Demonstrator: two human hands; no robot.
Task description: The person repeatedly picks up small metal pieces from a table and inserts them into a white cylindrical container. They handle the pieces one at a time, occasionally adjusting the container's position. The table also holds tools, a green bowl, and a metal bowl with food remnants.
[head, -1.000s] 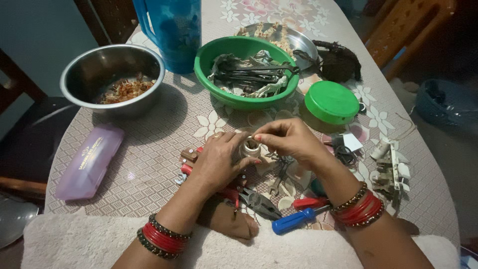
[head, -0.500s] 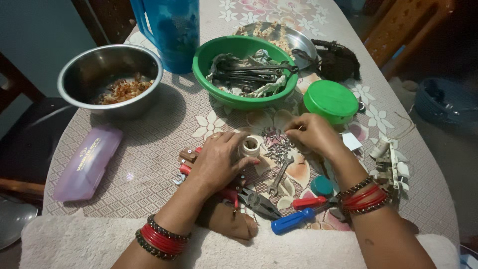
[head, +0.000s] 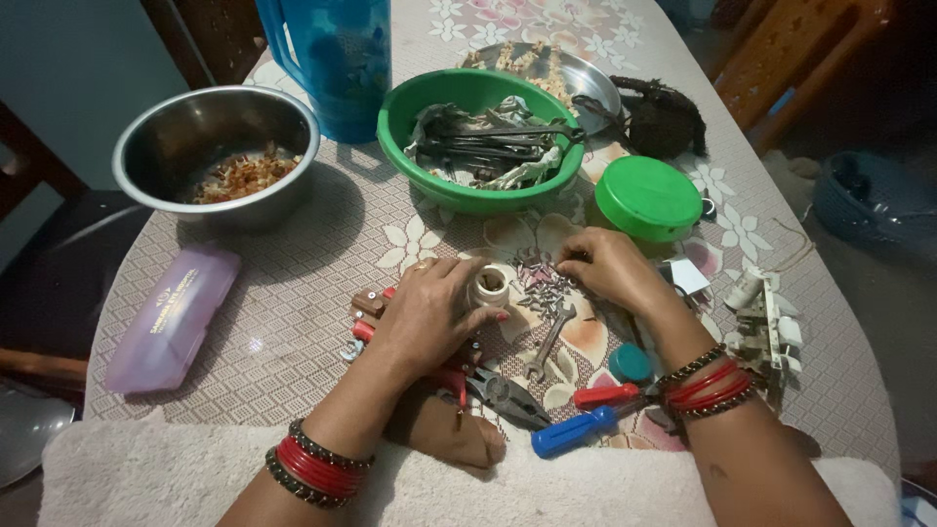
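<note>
The small cream-coloured holder (head: 491,287) sits about mid-table on the patterned cloth, and the left hand (head: 427,317) is curled around its near side, fingers closed on it so it stands upright. Right beside it, toward the table's right edge, is a little heap of small screws (head: 540,285), and the right hand (head: 607,271) has its fingertips down in that heap. Looks like a pinch, but the view's too murky to say if the fingers actually have a screw or are just resting there.

Between the hands and the near edge lie a spanner (head: 549,341), pliers (head: 500,394) and a blue-handled screwdriver (head: 572,432). The green bowl (head: 422,174) of tools sits toward the far edge, with a green lid (head: 648,198) to its right.

Risk-wise: those screws are loose on a cloth, so a sweep of the right wrist could scatter them, and the holder would probably tip if the left fingers loosened.
</note>
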